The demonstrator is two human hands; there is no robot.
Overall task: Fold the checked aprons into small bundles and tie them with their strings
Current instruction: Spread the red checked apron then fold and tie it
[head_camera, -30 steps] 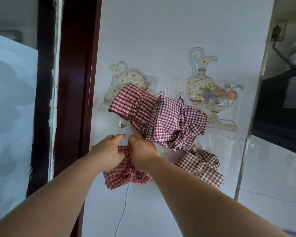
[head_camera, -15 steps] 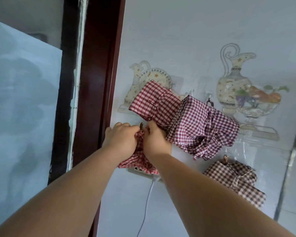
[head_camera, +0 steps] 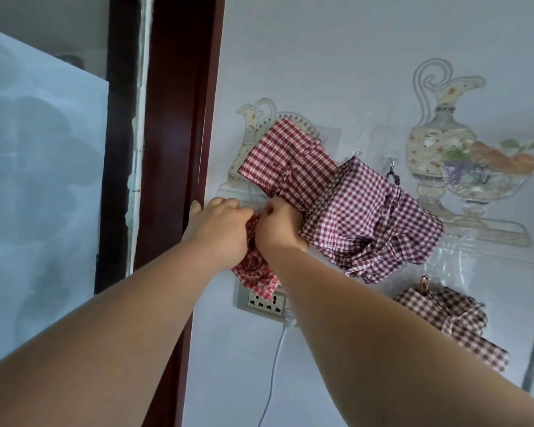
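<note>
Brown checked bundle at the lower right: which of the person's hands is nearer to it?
Right. The right hand is up and left of the brown checked bundle, apart from it; the left hand is further left, by the door frame.

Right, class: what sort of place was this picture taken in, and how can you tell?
Probably a home kitchen: jug-and-fruit decals on a tiled wall, checked aprons hanging from wall hooks, and a wall socket near a door frame.
</note>
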